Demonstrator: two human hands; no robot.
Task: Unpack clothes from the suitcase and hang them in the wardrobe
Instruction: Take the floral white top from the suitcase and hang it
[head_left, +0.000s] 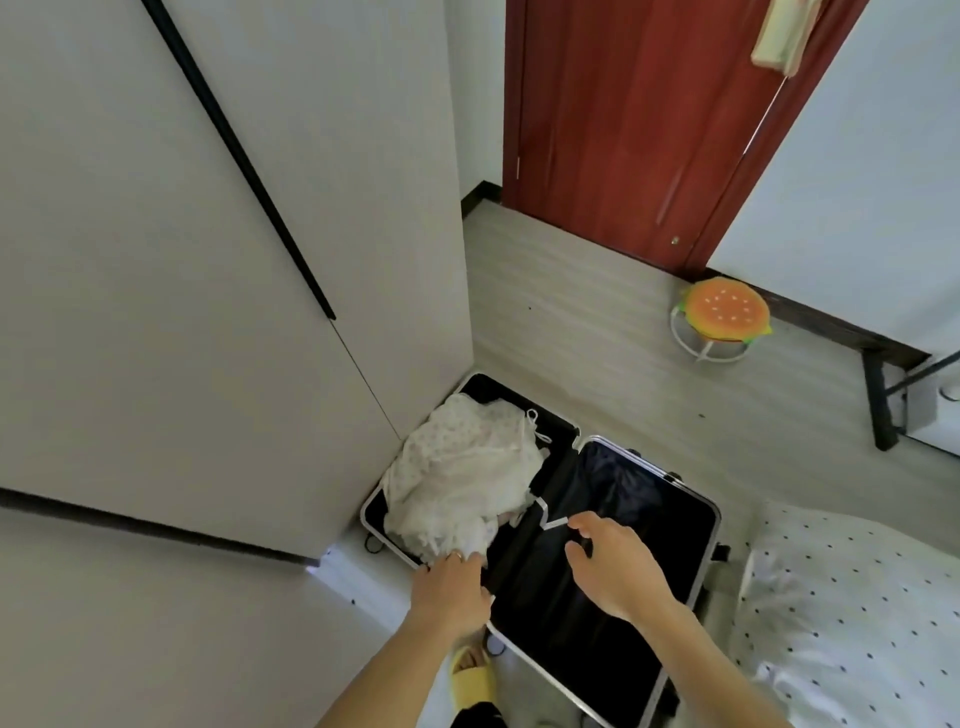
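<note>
Both hands reached down into the open suitcase (718, 519), which lay flat on the floor (597, 353) right beside the closed wardrobe (208, 312). The left hand (452, 582) was low at the near edge of the left half. Its fingers were tucked into the pile of white clothes (462, 478) and gripped the cloth. The right hand (615, 566) was over the empty black right half, palm down and fingers bent. Its fingertips were right at the end of a white strap (550, 521), but I could not tell if it held the strap or only touched it. Both bare arms stretched forward and down. All the clothes were bunched up in the left half, close to the wardrobe's corner. The step looked like lifting the first piece out. To do it well, the strap should be kept away from the pile so nothing catches. Then it would be best to take just one piece and lift it slowly, so the rest stays in. The wardrobe doors were shut, so one hand would need to be free to open them.
</note>
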